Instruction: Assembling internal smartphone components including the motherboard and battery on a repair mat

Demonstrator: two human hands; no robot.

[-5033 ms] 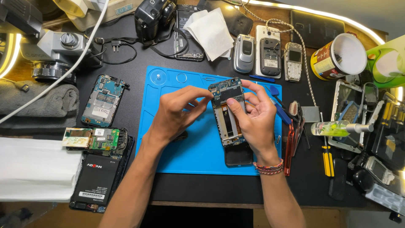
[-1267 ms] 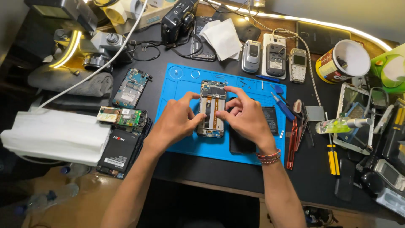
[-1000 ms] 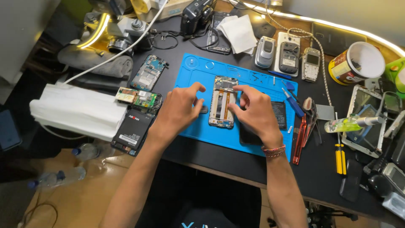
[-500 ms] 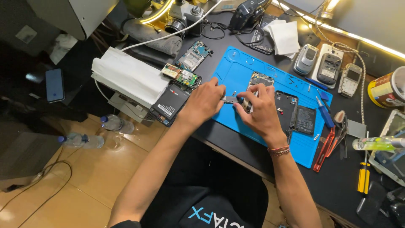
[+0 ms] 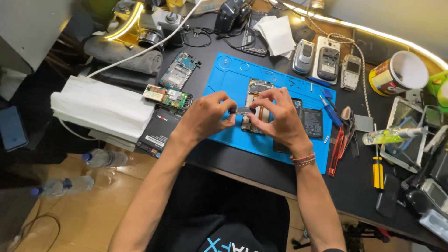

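Now lifted: small part (image 5: 243,110), fingers (image 5: 233,111) pinched.

What your hands and the frame edges kept out of sight

Your left hand (image 5: 205,116) and right hand (image 5: 275,119) pinched a small dark part (image 5: 243,110) between them, too small to identify, and together they covered the lower half of the opened phone (image 5: 255,93) on the blue mat (image 5: 228,79) (only its top end showed). The green cup (image 5: 440,91) was cut off by the right edge, and the devices (image 5: 431,200) at lower right blurred together.
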